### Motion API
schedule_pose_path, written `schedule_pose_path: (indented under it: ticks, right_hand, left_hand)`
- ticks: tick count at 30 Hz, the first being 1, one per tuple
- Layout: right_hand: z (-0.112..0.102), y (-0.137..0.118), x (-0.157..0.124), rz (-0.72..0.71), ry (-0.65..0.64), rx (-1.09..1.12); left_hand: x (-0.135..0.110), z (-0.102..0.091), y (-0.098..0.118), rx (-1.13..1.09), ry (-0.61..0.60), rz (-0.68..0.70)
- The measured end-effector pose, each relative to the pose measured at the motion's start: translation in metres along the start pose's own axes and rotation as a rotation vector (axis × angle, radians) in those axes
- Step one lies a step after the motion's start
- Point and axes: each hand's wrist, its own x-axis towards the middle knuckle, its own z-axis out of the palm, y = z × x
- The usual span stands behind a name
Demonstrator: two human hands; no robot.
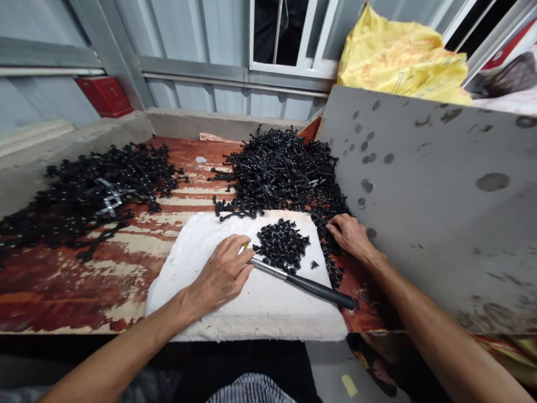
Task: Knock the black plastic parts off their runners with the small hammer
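My left hand [226,268] is closed over one end of a tool [310,284] with a shiny metal shaft and a long black grip. The tool's far end is hidden under the hand, and a small yellow-green bit shows by the fingertips. It lies slantwise over a white cloth pad [184,280]. Behind the shaft sits a small heap of black cup-shaped plastic pieces [283,243]. My right hand [349,232] is at the right edge of the large pile of black branched plastic parts [281,168], its fingers curled among them; what they hold is hidden.
A second pile of black branched parts [113,184] spreads over the left of the worn red-brown table [54,288]. A grey spotted board [423,184] stands along the right side, with a yellow sack [403,61] behind it. A low ledge [201,120] closes off the back.
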Motion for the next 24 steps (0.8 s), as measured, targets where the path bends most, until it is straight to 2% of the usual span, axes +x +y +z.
schedule_pose_path:
  ticks: [4, 8, 12, 19, 21, 24]
  right_hand:
    - [-0.009, -0.001, -0.002, 0.012, 0.033, 0.062]
    - [-0.019, -0.019, -0.009, -0.039, 0.082, 0.185]
    - [-0.027, -0.055, -0.012, -0.130, 0.079, 0.320]
    - [-0.039, -0.133, 0.007, -0.256, 0.081, 0.406]
    - [-0.046, -0.149, -0.001, -0.285, 0.091, 0.424]
    - [-0.059, -0.163, -0.036, -0.401, 0.033, 0.448]
  left_hand:
    - [0.000, 0.000, -0.001, -0.065, 0.018, -0.035]
    - [-0.002, 0.000, -0.001, -0.089, 0.029, -0.048]
    - [-0.003, 0.002, -0.002, -0.072, 0.016, -0.051]
    - [-0.003, 0.004, -0.004, -0.068, -0.011, -0.039]
    - [-0.002, 0.002, -0.004, -0.082, 0.004, -0.005]
    - [-0.003, -0.001, -0.003, -0.093, 0.044, 0.057]
